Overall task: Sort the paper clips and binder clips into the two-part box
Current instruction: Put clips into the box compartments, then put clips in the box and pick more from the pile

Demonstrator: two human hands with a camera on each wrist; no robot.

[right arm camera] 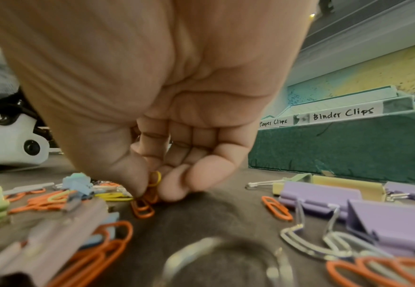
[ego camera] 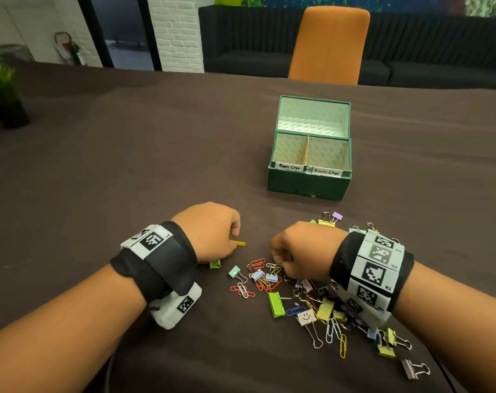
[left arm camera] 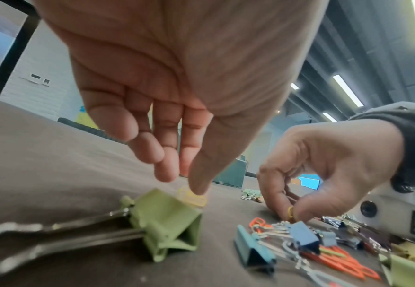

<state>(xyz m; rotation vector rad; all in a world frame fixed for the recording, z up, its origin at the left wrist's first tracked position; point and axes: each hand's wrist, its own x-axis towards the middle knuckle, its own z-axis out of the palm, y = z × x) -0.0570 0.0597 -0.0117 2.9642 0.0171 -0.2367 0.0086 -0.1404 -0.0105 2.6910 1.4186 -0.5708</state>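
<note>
The green two-part box [ego camera: 306, 184] stands open beyond my hands, its front labelled "Paper Clips" on the left and "Binder Clips" [right arm camera: 342, 113] on the right; both parts look empty. A mixed pile of clips [ego camera: 312, 302] lies in front of it. My left hand [ego camera: 232, 241] reaches down, and its thumb and forefinger meet on a yellow paper clip [left arm camera: 192, 197] lying on the cloth. A green binder clip [left arm camera: 167, 223] lies just under that wrist. My right hand [right arm camera: 152, 186] pinches another yellow paper clip [right arm camera: 155, 178] at the pile's left edge, over orange paper clips [right arm camera: 142, 208].
The table is covered by a brown cloth [ego camera: 127, 165]. Purple binder clips [right arm camera: 385, 219] lie between my right hand and the box. An orange chair [ego camera: 329, 43] stands behind the far edge and a potted plant [ego camera: 3, 95] sits at the far left.
</note>
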